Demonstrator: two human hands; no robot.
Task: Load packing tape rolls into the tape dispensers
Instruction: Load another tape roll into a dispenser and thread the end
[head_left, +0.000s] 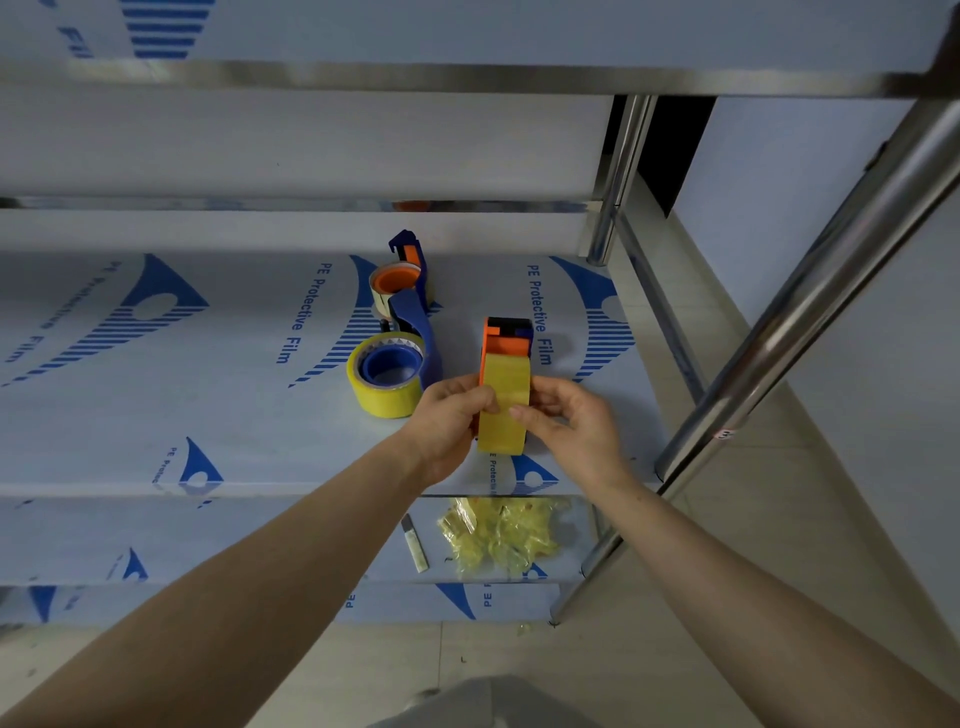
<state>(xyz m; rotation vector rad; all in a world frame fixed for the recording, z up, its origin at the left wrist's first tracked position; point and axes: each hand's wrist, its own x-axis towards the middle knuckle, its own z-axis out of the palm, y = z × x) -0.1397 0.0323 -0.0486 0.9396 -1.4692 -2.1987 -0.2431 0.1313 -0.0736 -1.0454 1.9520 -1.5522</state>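
Plainly clamped between both hands, over the near edge of the worktop (208, 415): a yellow packing tape roll (505, 400), seen edge-on and seated in an orange and dark-blue tape dispenser (509, 335) that juts out beyond the fingertips. Touching the worktop or not, hard to tell. Left hand (452, 415) curled round the roll's left flank; right hand (566, 421) pinching the right flank, thumb laid across the outer face.

Likely light and rigid, wound tight on a hard core; smooth and a little slick on the outer turn, tacky at any lifted loose end. Best gripped by the flat side walls, never by the free end.

Translucent amber-yellow, glossy, broad in the band.

Just left of the left hand, flat on the worktop, a second yellow roll (387, 376) on a blue dispenser (415, 322); beyond that, a third dispenser (397, 278) with an orange hub. Below the wrists, on a lower shelf (260, 545), a crumpled wad of yellow tape (498, 535) and a small blade (414, 543).
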